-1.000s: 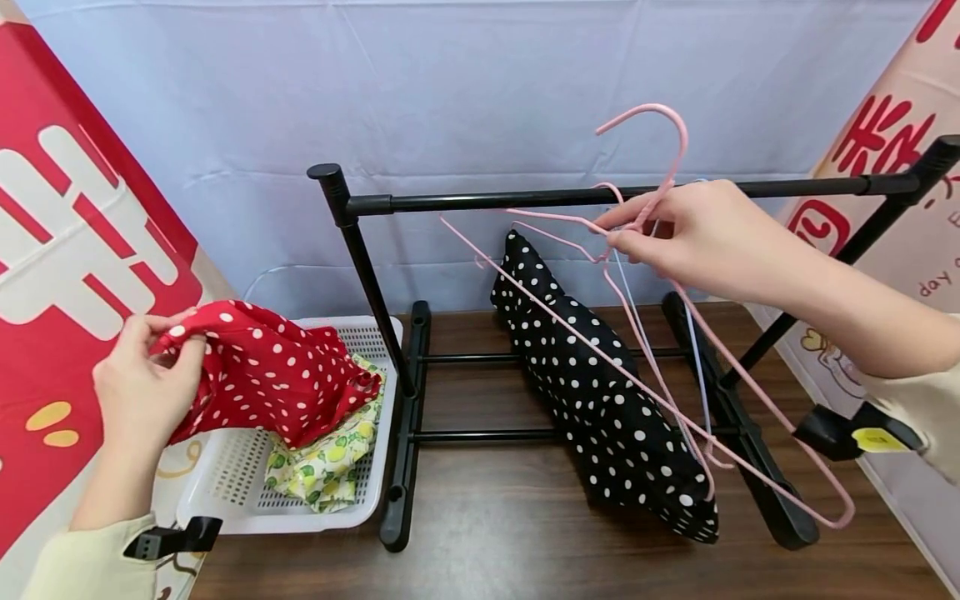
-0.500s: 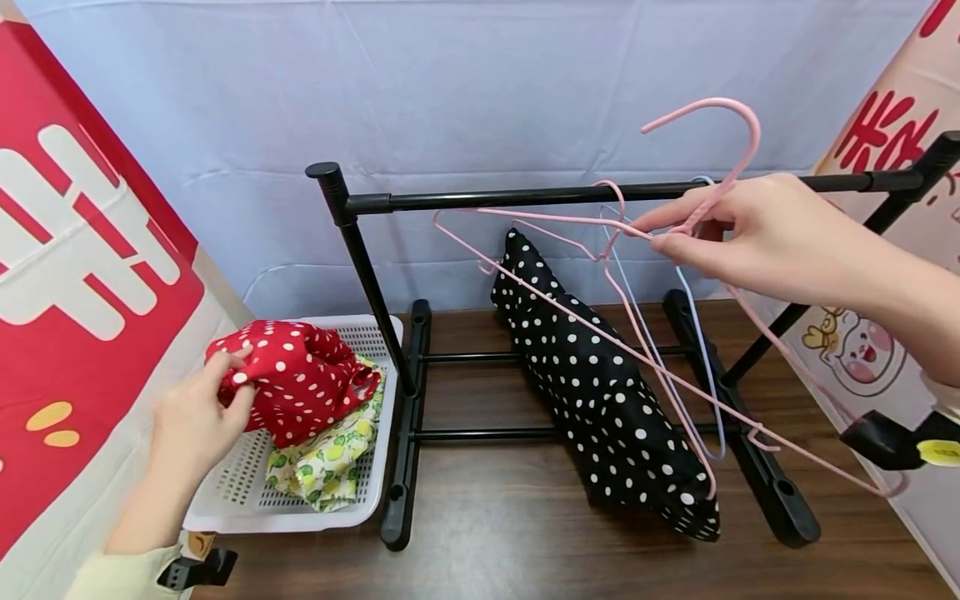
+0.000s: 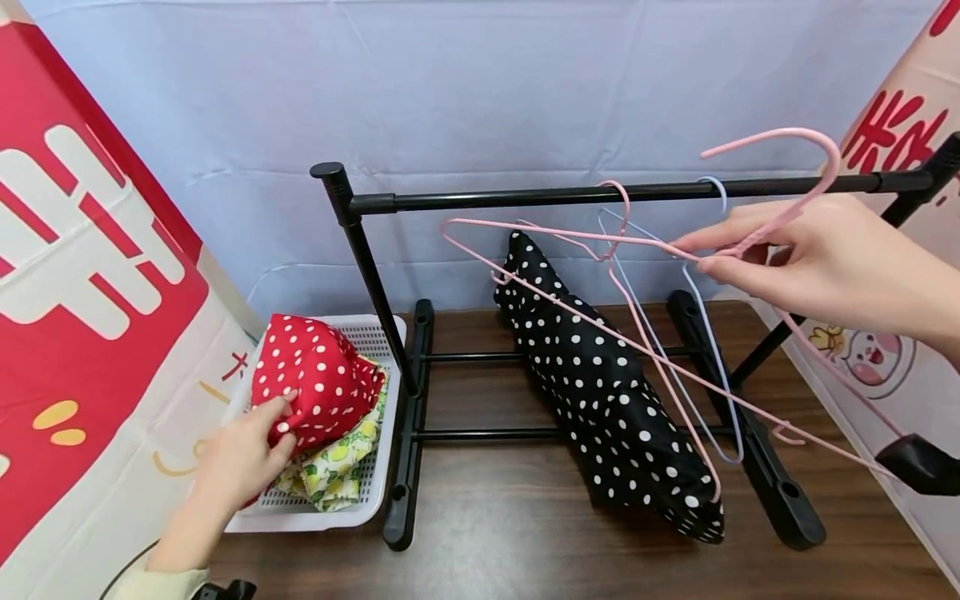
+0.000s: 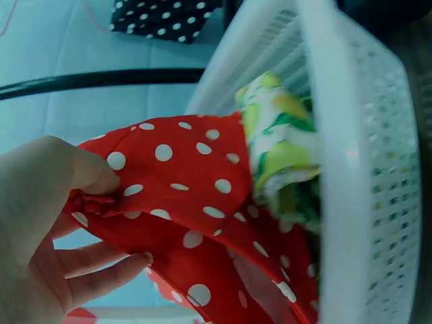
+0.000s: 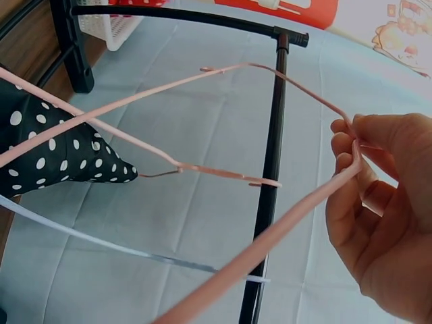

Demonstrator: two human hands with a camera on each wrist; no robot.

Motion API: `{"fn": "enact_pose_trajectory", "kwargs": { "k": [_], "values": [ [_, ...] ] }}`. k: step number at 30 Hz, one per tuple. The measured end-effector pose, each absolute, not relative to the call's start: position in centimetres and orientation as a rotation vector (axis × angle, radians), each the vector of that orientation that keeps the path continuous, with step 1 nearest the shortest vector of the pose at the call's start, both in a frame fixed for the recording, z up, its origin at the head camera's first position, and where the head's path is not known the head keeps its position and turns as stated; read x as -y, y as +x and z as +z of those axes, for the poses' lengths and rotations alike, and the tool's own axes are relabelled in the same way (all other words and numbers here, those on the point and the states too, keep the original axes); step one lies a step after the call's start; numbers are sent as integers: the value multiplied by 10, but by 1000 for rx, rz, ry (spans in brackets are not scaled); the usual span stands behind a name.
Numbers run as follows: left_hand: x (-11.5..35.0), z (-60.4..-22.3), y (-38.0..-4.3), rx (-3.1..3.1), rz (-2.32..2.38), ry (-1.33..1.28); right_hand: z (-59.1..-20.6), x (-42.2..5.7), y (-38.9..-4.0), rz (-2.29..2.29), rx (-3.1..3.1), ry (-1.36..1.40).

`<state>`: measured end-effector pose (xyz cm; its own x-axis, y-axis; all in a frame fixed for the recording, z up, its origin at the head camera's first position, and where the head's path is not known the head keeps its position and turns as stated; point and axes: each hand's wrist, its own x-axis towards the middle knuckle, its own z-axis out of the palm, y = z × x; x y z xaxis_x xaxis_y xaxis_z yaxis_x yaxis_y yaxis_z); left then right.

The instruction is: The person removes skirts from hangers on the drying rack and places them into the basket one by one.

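In the head view my left hand (image 3: 242, 457) pinches a red cloth with white polka dots (image 3: 322, 379), partly bunched over a white perforated basket (image 3: 303, 523). The left wrist view shows the thumb and fingers (image 4: 108, 273) at a gathered edge of that cloth. A cloth printed with lemons (image 3: 333, 479) lies under it in the basket. My right hand (image 3: 821, 262) pinches a pink clothes hanger (image 3: 798, 133) just below its hook, in front of the rack's bar. The held hanger is bare; its right end is partly hidden.
A black clothes rack (image 3: 487, 200) stands on the brown table (image 3: 502, 533). From its bar hang a second pink hanger (image 3: 624, 204), bearing a black polka-dot garment (image 3: 600, 375), and a pale blue hanger (image 3: 722, 192). A light cloth backdrop (image 3: 450, 92) closes the rear.
My left hand has moved right and down, bringing the red polka-dot cloth back over the basket. My right hand has moved right with the pink hanger, baring the blue hanger behind.
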<state>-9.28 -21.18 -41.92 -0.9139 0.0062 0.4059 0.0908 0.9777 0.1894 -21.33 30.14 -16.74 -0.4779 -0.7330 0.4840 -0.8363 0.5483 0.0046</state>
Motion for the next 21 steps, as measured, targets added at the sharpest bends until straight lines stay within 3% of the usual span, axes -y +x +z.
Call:
{"fn": "enact_pose_trajectory", "kwargs": {
  "k": [11, 15, 17, 21],
  "values": [
    [197, -436, -99, 2849, -215, -341, -179, -332, -206, 406, 2405, 1217],
    [195, -444, -102, 2881, -252, -451, -195, -362, -223, 417, 2466, 1115],
    [193, -448, -103, 2915, -288, -461, -214, -395, -248, 461, 2473, 1104],
    [188, -452, -104, 3015, -365, -413, -214, -400, -240, 537, 2479, 1015]
  ]
}}
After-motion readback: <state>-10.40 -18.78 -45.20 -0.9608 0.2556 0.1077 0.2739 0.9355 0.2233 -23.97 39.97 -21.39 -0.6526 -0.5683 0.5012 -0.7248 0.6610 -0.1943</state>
